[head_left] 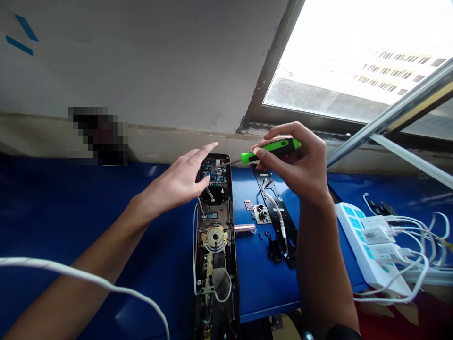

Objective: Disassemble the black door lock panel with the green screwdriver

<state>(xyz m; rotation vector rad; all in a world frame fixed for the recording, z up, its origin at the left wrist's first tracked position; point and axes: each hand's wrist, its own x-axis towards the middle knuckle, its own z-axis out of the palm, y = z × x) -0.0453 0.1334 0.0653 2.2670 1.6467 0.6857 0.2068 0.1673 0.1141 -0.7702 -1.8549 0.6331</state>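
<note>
A green-and-black screwdriver is gripped in my right hand, its thin shaft slanting left and down to the circuit board. That board sits at the far end of a long dark housing that looks like an opened electronic door lock. My left hand lies over the housing's upper left edge, fingers stretched out and thumb beside the board; whether it touches the board is hard to tell. Lower in the housing are a round brass-coloured part and metal mechanisms. Exact contact of the screwdriver tip is too small to make out.
Right of the housing lie a black plate with a taped cable, a small camera-like module, a pinkish cylinder and loose screws. A white power strip with plugged chargers stands farther right. A white cable crosses the lower left.
</note>
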